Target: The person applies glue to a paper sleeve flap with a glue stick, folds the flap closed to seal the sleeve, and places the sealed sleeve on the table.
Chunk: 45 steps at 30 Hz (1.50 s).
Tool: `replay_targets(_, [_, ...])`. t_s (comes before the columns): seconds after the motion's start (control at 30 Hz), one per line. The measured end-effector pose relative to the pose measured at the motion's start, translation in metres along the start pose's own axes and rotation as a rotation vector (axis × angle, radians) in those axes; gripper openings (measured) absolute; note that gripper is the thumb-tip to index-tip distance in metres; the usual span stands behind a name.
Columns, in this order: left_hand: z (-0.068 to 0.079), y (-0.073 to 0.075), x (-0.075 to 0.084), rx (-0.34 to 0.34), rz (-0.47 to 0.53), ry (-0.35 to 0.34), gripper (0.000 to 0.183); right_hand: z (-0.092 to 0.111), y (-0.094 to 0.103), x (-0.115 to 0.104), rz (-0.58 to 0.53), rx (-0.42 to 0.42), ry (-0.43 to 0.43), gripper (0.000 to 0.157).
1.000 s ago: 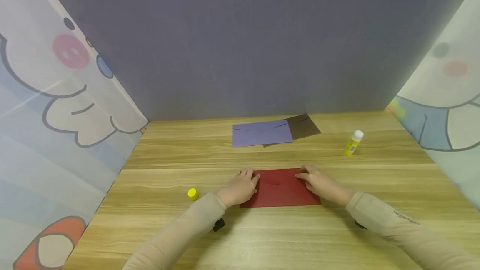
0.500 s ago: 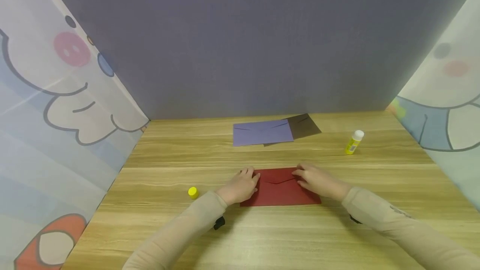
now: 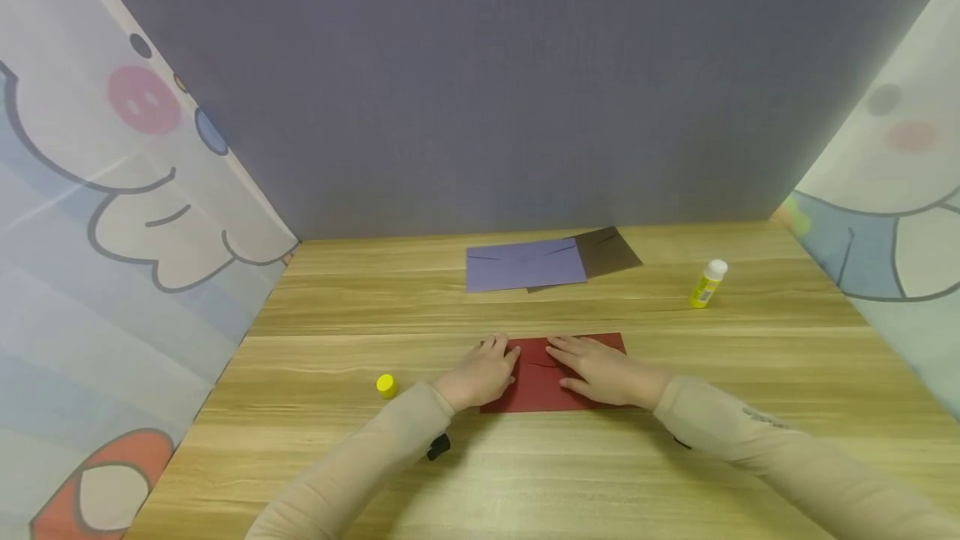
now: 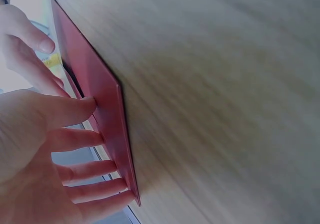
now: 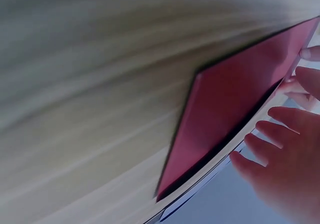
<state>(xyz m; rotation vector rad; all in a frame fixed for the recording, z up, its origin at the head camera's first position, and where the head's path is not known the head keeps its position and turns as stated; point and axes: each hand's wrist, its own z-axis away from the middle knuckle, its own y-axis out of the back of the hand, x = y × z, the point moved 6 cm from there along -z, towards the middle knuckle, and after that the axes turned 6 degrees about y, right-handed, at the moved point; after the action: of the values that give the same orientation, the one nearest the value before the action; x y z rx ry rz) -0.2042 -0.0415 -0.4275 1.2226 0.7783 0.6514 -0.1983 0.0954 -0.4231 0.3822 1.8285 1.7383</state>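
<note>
A red envelope [image 3: 536,390] lies flat on the wooden table with its flap side up. My left hand [image 3: 482,373] rests on its left end, fingertips pressing the paper; in the left wrist view the fingers [image 4: 82,169] are spread along that end. My right hand [image 3: 603,371] lies over the right half, fingers fairly straight across the flap near the top edge. Part of the flap is hidden beneath this hand. In the right wrist view the envelope [image 5: 235,99] shows its near corner, with the right fingers [image 5: 270,134] along the flap side.
Behind the red envelope lie a purple envelope [image 3: 521,267] and, partly under it, a dark brown envelope [image 3: 609,253]. A yellow glue stick [image 3: 708,283] with a white end stands at the right. Its yellow cap [image 3: 387,386] sits left of my left hand. A grey panel [image 3: 525,90] closes the back.
My right hand has slid left from the envelope's right end to nearer its middle, and its fingers have flattened over the flap. The left hand has stayed in place.
</note>
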Motion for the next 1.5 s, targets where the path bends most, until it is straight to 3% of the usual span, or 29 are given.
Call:
replay_targets(0.33, [0.0,-0.001,0.001,-0.019,0.036,0.015,0.047,-0.006,-0.012,-0.009,-0.003,-0.102,-0.009,0.057])
replay_targets(0.87, [0.0,-0.002,-0.001,-0.019,0.026,0.024,0.046,0.002,-0.013,-0.006,-0.08,-0.133,-0.056,0.057])
replay_targets(1.13, [0.001,-0.001,0.0,0.01,0.004,-0.006,0.045,0.016,-0.011,0.003,-0.107,-0.097,-0.058,0.051])
replay_targets(1.5, [0.002,-0.001,-0.001,0.001,0.021,-0.001,0.045,0.02,-0.006,0.006,-0.039,-0.043,-0.033,0.046])
